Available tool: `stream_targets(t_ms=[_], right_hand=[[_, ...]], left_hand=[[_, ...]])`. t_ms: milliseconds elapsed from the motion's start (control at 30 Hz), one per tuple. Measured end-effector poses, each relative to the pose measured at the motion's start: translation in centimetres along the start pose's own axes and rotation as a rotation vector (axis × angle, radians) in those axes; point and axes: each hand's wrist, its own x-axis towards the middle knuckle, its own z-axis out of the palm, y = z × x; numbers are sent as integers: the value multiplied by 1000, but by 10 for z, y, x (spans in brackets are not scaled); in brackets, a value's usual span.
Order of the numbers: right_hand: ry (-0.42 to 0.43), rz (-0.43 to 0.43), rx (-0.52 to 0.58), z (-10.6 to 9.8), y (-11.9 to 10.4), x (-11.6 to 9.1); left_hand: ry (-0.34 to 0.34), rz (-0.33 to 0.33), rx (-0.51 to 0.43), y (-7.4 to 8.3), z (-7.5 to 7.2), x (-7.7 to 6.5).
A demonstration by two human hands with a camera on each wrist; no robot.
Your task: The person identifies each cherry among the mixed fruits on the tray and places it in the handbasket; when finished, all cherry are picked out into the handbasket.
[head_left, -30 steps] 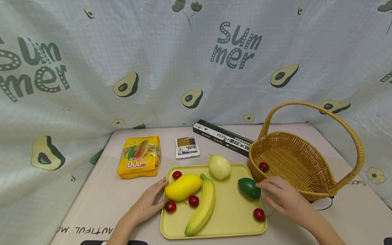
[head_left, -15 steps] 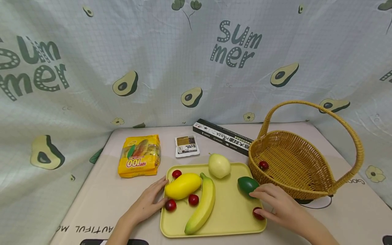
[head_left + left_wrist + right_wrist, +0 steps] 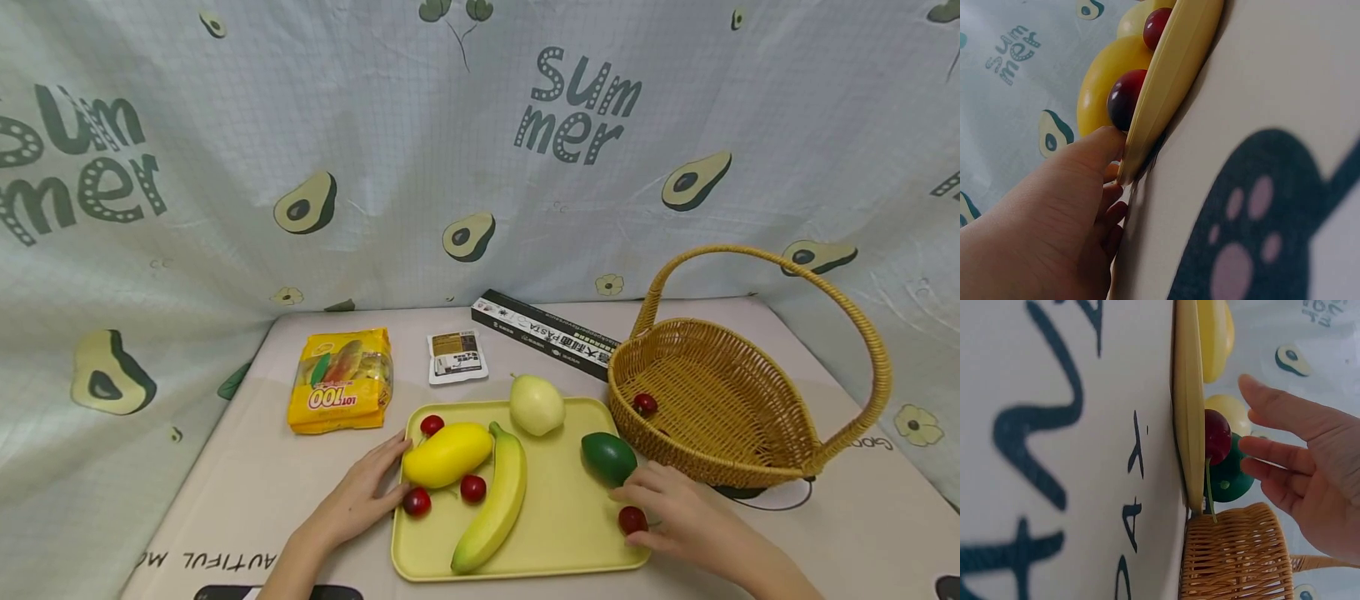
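In the head view my left hand (image 3: 365, 493) rests against the left edge of the yellow tray (image 3: 566, 554). Its thumb touches the rim beside a dark red cherry (image 3: 416, 502). My right hand (image 3: 678, 510) hovers at the tray's right edge, thumb and fingers spread about another cherry (image 3: 632, 520). The right wrist view shows a gap between those fingers and the stemmed cherry (image 3: 1217, 436). Just beyond it lies a dark green, avocado-like fruit (image 3: 608, 458). A banana (image 3: 495, 500), a yellow mango (image 3: 447, 455), a pale pear (image 3: 537, 405) and more cherries share the tray.
A handled wicker basket (image 3: 720, 408) stands right of the tray, with a cherry (image 3: 645, 404) inside. Behind are a yellow snack bag (image 3: 341, 381), a small sachet (image 3: 457, 357) and a long black-and-white pasta box (image 3: 543, 333). A printed curtain (image 3: 405, 150) hangs at the back.
My right hand has moved from beside the green fruit toward the near right corner, down to the cherry there. My left hand has stayed at the tray's left edge.
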Motion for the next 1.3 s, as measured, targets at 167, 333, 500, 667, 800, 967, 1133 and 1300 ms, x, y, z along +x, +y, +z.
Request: stream_targets(t_ms=[167,333,500,667,800,967,1133,1300], right_hand=[[-37,20,14,1,-1,-1],[-2,-34,-37,5,1,-1],[-10,-39,-23,8,1,-3],[-32,-26,12,8,2,-4],[-63,-19,16,8,2,-5],[-127,38,13,5,4,-7],[-154,53,33,3,6,-8],[-162,53,44,2,6,-9]], left_hand=[[9,13,16,0,-1,-1],[19,31,23,0,-1,-2],[19,31,21,-1,-2,-3],[18,44,23,-1,-2,-3],[9,24,10,1,-3,-2],[13,21,18,1,-3,-2],[20,36,15,0,-2,-1],[13,25,8,-1,0,-1]])
